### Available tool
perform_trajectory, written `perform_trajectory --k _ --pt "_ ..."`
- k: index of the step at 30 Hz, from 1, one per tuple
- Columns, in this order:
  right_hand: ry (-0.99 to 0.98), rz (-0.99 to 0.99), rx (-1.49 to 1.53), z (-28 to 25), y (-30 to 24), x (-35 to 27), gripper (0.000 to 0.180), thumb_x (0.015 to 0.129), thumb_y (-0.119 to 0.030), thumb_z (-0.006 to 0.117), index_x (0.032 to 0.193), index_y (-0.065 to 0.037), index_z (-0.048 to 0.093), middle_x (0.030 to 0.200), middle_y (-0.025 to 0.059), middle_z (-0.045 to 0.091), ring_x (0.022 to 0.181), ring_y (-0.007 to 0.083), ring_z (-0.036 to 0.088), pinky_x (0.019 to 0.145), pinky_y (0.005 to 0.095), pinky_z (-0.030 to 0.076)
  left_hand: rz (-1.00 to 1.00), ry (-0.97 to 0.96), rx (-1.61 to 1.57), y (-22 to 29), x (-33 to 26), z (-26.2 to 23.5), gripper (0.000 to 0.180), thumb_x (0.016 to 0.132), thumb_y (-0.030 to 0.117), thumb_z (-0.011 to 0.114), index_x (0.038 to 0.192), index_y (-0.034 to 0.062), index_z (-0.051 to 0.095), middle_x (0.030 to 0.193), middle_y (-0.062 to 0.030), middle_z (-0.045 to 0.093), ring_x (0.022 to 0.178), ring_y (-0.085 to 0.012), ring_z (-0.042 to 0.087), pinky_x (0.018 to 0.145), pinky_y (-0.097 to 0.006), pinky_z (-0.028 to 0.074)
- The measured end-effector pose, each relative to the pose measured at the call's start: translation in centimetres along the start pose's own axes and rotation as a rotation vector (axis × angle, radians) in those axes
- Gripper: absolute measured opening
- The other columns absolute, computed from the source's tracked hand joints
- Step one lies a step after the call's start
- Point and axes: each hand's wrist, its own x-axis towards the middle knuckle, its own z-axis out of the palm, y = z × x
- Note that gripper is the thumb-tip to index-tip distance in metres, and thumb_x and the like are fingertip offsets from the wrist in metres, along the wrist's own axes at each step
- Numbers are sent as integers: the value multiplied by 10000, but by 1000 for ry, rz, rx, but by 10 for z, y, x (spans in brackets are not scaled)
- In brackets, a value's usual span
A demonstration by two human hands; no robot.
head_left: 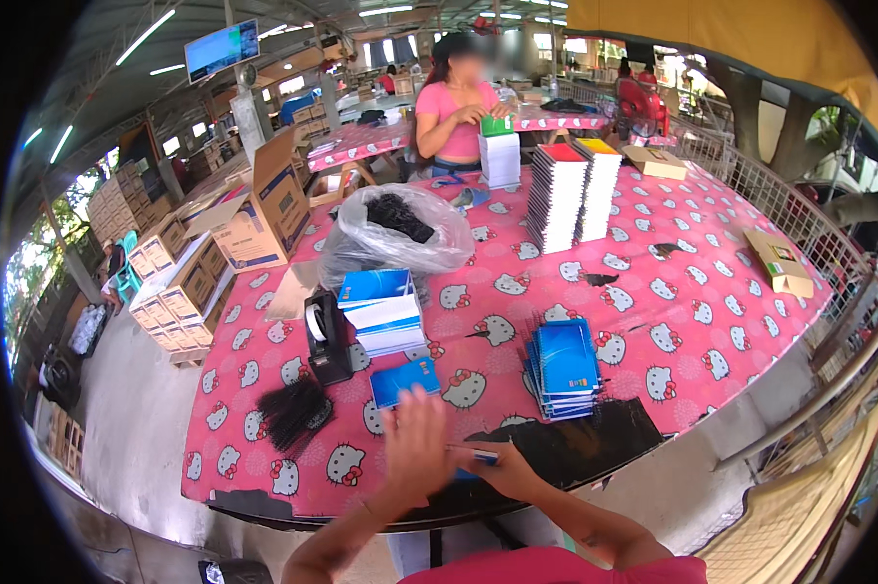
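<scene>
My left hand [417, 446] is open, its fingers stretched out and slightly blurred, just short of a single blue notebook [405, 382] lying on the table. In my right hand [510, 473], close to the table's near edge, is a small blue notebook [483, 456] seen nearly edge-on and partly hidden by the fingers. Beyond the single notebook stands a pile of notebooks [385, 316], with a blue cover on top and white page edges showing. To the right sits a stack of blue spiral notebooks [565, 360].
A bundle of black wires or spiral bindings [296, 414] lies left, beside a black tape dispenser [328, 341]. Behind are a clear plastic bag [400, 234] and a carton [264, 209]. Tall notebook stacks [555, 200] stand farther off. Across the table, a person [453, 112] handles a green notebook.
</scene>
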Motion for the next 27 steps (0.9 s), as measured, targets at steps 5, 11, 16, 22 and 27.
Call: perform_trajectory --k 5,11,16,22,27 --pt "-23 384 58 -19 -28 8 344 934 -66 642 1277 -41 653 991 89 734 887 104 640 786 285 512 100 68 -251 23 -41 34 828 951 633 453 1430 -42 446 1481 -250 447 1410 -426 379 1141 -638 195" --pt "-97 235 -130 -19 5 6 370 940 -45 643 1310 -28 627 960 52 729 853 113 643 770 299 522 25 49 -180 10 -1 16 780 968 597 473 1452 -14 445 1490 -231 447 1417 -384 391 1155 -603 207" --pt "-67 479 17 -29 11 5 256 905 -55 692 1153 5 680 904 51 700 807 90 621 731 287 520 33 -143 -452 -1 -8 30 735 947 528 545 1403 -44 476 1460 -227 474 1403 -367 415 1162 -590 209" --pt "-41 71 -123 -33 43 4 289 887 -58 672 1172 -20 687 819 88 699 586 103 616 519 275 486 63 -163 -277 7 6 25 732 954 502 543 1457 -15 424 1514 -200 423 1433 -379 364 1154 -601 214" --pt "-75 216 -54 -30 30 7 296 876 -31 643 1168 -13 686 794 86 691 570 119 636 501 283 488 38 -28 -391 26 -22 35 792 936 548 535 1481 -8 392 1554 -198 374 1476 -376 290 1159 -613 190"
